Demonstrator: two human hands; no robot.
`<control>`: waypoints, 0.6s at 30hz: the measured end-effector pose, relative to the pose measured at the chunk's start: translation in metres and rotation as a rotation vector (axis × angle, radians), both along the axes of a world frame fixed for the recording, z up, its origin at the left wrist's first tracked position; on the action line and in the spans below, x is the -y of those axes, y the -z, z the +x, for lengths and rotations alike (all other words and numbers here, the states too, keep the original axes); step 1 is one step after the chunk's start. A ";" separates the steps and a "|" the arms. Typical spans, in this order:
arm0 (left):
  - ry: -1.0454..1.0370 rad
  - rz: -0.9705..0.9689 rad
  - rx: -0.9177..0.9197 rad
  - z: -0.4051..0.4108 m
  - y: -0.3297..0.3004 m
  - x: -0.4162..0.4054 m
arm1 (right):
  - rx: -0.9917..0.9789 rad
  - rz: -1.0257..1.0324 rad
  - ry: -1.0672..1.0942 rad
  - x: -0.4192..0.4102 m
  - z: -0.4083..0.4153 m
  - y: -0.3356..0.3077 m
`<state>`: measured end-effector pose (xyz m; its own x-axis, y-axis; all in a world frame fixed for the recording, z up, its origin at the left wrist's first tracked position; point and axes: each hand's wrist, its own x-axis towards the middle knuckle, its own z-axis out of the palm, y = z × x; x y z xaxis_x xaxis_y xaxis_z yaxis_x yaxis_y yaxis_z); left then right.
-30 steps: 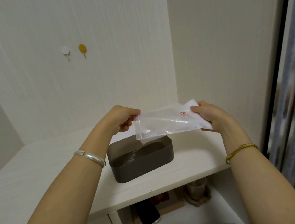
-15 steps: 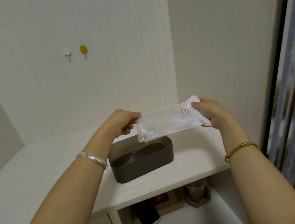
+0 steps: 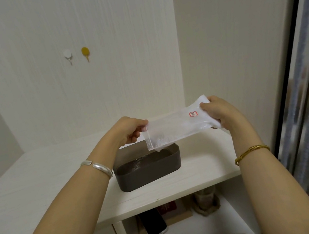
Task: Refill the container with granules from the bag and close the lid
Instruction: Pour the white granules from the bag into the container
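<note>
While the pale wooden bench (image 3: 36,179) runs from the left wall into the right corner of a white-panelled alcove, its front edge lies close to the person, and below it an open shelf holds a dark phone (image 3: 153,223) and a small woven holder (image 3: 206,202). On the back wall hang a white hook (image 3: 67,54) and a yellow hook (image 3: 85,52), well above the work. At the right stands a mirrored sliding door frame (image 3: 305,77), near the right arm. The dark brown rectangular plastic container (image 3: 148,171) sits on the bench near its front edge, with bare bench to its left and a narrower strip to its right. Its top is open, and pale granules (image 3: 137,164) lie scattered on its dark floor. Above its right rear part, the clear plastic zip bag (image 3: 178,127) is held tilted, with the mouth down at the left and over the container. Both arms reach forward. The left hand (image 3: 129,130), with a silver bangle (image 3: 98,166) on the wrist, pinches the bag's mouth edge with curled fingers. The right hand (image 3: 218,113), with a gold bangle (image 3: 250,152), grips the raised bottom end.
</note>
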<state>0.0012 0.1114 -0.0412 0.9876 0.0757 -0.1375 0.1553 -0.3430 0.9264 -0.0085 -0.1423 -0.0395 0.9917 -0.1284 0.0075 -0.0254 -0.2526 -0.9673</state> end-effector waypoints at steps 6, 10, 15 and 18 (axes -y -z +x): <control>0.009 0.000 -0.011 0.002 0.002 -0.003 | 0.013 -0.010 0.000 -0.001 0.001 -0.002; 0.014 0.000 -0.010 0.003 0.003 -0.004 | 0.012 -0.001 -0.004 -0.002 0.001 -0.002; 0.017 0.008 -0.019 0.003 0.005 -0.004 | 0.031 -0.015 -0.009 -0.002 0.000 -0.003; 0.020 0.010 -0.025 0.003 0.006 -0.004 | 0.028 -0.022 -0.014 -0.003 0.001 -0.004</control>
